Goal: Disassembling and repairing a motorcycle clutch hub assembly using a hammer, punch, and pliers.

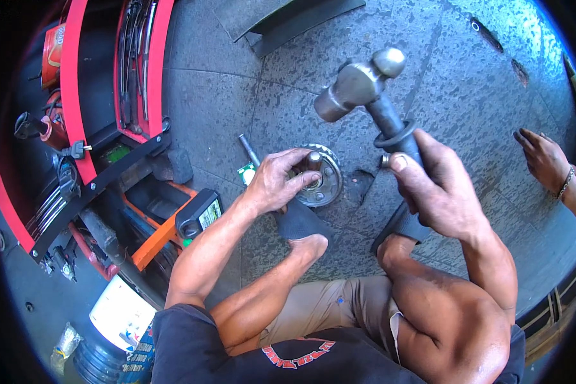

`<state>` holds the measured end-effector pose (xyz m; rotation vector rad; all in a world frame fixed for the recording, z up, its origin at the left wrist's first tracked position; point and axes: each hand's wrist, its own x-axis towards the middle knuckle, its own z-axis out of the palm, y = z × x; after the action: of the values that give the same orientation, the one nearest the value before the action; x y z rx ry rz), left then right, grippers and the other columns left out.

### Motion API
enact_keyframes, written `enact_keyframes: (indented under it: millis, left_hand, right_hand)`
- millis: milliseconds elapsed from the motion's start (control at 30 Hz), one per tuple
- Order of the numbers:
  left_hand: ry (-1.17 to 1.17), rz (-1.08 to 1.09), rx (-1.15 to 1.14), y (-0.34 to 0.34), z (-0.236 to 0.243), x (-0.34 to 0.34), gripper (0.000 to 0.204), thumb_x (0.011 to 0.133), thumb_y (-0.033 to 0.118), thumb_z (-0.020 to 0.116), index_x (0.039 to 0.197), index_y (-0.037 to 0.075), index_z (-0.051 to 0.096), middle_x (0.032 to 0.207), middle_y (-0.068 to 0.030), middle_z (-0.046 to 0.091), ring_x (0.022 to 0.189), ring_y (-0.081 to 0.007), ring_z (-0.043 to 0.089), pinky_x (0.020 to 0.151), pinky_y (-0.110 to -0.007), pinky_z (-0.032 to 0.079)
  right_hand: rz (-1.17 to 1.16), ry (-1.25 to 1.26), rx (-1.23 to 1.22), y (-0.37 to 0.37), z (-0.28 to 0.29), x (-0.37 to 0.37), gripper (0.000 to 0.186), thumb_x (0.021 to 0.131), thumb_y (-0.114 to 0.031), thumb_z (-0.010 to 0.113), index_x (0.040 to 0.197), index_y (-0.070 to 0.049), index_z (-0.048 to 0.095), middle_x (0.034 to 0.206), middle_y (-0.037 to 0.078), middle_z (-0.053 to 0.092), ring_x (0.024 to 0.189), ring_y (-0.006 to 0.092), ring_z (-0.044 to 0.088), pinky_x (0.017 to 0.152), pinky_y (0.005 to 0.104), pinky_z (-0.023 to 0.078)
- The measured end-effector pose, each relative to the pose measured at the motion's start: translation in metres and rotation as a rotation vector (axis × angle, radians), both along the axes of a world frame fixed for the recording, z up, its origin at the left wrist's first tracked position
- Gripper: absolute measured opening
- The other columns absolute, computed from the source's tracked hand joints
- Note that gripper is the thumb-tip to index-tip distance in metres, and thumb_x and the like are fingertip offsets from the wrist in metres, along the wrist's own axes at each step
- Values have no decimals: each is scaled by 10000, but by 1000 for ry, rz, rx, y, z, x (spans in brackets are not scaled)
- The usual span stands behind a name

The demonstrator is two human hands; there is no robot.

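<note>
Pinching a rod (315,157) with left hand (276,179) over the gear (328,184).
Clenching a hammer (358,84) in right hand (445,184), right of gear.

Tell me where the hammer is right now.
In the head view, the hammer is right of centre in the upper half, held in the person's right grip, its head pictured above and to the right of the toothed metal wheel.

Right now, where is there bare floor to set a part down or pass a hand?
Bare floor shows between the hammer and the other person's hand, and between the red rack and the short rod. It is crowded around the toothed wheel, where the left hand, the rod and the left shoe sit close.
</note>
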<state>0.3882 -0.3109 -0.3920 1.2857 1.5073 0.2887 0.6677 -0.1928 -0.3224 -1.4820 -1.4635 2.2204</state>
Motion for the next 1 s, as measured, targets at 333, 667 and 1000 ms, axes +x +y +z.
enact_keyframes:
  millis: [333, 667, 1000]
  left_hand:
    - [-42, 121, -97, -14, -7, -3, 330, 936, 119, 723, 1231, -4, 643, 1066, -85, 716, 994, -150, 695, 882, -328, 563]
    - [-2, -88, 94, -2, -6, 6, 437, 839, 163, 813, 1194, -30, 646, 1071, -173, 698, 921, -312, 710, 798, -377, 562]
    - [9, -235, 68, 1, -9, 3, 394, 828, 168, 808, 1153, -5, 668, 1005, -166, 703, 936, -369, 696, 805, -414, 565]
  right_hand:
    - [-84, -119, -68, -18, -16, 36, 320, 1011, -343, 637, 991, -26, 597, 681, -8, 530, 591, 60, 494, 526, 268, 420]
    - [-31, -196, -95, -25, -29, 39, 363, 1006, -375, 638, 946, -26, 558, 619, -1, 517, 500, 78, 503, 447, 273, 399]
    - [424, -215, 8, -30, -35, 6, 366, 993, -367, 646, 1025, -7, 589, 710, 188, 602, 631, 269, 586, 647, 453, 494]
